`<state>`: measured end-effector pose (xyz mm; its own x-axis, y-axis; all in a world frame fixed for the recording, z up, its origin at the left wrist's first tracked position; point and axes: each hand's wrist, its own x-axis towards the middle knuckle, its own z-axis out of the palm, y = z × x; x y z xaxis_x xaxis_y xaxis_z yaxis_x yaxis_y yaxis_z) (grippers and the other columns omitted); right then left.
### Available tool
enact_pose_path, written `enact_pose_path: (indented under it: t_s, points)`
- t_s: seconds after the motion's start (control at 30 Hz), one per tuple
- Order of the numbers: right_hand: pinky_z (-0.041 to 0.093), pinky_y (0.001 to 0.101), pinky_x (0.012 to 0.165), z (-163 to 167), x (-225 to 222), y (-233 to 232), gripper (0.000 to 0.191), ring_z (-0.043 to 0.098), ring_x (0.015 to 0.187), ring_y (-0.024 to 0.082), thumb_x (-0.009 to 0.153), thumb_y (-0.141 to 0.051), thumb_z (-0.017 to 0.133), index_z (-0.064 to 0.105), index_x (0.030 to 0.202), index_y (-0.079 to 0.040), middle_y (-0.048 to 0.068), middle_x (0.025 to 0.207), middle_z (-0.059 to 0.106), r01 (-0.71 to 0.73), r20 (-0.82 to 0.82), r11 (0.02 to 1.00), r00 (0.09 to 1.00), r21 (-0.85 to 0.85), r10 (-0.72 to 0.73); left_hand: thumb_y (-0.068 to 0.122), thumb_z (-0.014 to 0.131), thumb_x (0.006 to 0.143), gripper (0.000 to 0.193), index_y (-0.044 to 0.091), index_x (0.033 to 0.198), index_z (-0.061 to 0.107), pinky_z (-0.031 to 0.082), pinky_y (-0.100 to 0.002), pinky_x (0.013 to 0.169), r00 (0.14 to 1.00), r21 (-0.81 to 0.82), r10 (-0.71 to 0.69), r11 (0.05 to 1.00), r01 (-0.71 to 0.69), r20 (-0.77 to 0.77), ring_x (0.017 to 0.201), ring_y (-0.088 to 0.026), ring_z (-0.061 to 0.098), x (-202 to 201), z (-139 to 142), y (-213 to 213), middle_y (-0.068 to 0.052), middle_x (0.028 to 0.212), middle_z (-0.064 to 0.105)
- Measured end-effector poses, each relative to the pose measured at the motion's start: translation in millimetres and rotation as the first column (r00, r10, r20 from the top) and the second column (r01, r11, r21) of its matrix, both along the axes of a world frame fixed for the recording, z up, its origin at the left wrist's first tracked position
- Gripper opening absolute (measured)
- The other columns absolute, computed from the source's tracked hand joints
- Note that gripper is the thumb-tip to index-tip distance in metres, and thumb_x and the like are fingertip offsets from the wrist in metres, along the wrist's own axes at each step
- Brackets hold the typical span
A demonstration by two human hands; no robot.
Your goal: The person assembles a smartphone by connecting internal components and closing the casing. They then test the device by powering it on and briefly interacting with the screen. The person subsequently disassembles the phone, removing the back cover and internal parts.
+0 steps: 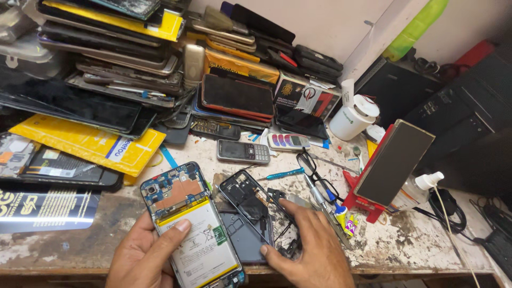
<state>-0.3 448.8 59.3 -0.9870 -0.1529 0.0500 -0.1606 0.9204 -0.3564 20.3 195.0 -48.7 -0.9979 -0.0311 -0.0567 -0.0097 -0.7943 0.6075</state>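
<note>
Scuffed, paint-flecked worktop [405, 240] against a pale wall, crowded with phone parts. At 7 o'clock, left hand [141, 256], grip closed around one opened phone [192, 226], thumb across its battery. At 6 o'clock, right hand [312, 248], fingers spread and pressing one black frame [248, 202] flat, nothing clasped. At 12 o'clock, two keypad phones [242, 151]. One blue screwdriver [285, 173] between. At 3 o'clock, one red stand [362, 200], one spray bottle [421, 186]. At 10 o'clock, stacked screens [106, 69], too many for counting.
</note>
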Motion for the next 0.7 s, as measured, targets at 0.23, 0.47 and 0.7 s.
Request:
enact_pose_path:
  t_s: [0.23, 0.47, 0.7]
  points:
    - [0.043, 0.0441, 0.105, 1.6, 6.6, -13.9, 0.093, 0.058, 0.122, 0.028, 0.060, -0.036, 0.090, 0.054, 0.142, -0.012, 0.015, 0.130, 0.063, 0.052, -0.127, 0.987, 0.989, -0.153, -0.072, -0.004, 0.060, 0.096, 0.047, -0.006, 0.143, 0.056, 0.057, -0.055, 0.091, 0.995, 0.016, -0.006, 1.000, 0.005, 0.100, 0.114, -0.037, 0.076, 3.1, 14.3, -12.0, -0.030, 0.128, 0.075]
    - [0.044, 0.0448, 0.105, 1.9, -5.6, -10.6, 0.092, 0.058, 0.122, 0.029, 0.059, -0.032, 0.091, 0.053, 0.140, -0.009, 0.015, 0.128, 0.064, 0.055, -0.226, 0.979, 0.969, -0.197, -0.100, 0.003, 0.066, 0.085, 0.042, 0.001, 0.127, 0.063, 0.060, -0.043, 0.086, 0.959, -0.065, -0.010, 0.997, 0.030, 0.283, 0.099, -0.024, 0.075, -32.5, 68.7, 18.0, -0.018, 0.112, 0.077]
    - [0.044, 0.0471, 0.104, 13.3, 19.7, -3.5, 0.089, 0.059, 0.121, 0.033, 0.057, -0.030, 0.092, 0.053, 0.133, -0.002, 0.018, 0.125, 0.063, -0.075, -0.390, 0.985, 0.921, -0.154, 0.009, 0.002, 0.063, 0.085, 0.038, -0.002, 0.122, 0.066, 0.060, -0.042, 0.084, 0.956, -0.035, -0.095, 0.993, 0.109, 0.276, 0.095, -0.024, 0.074, -19.4, 105.7, 28.1, -0.017, 0.108, 0.078]
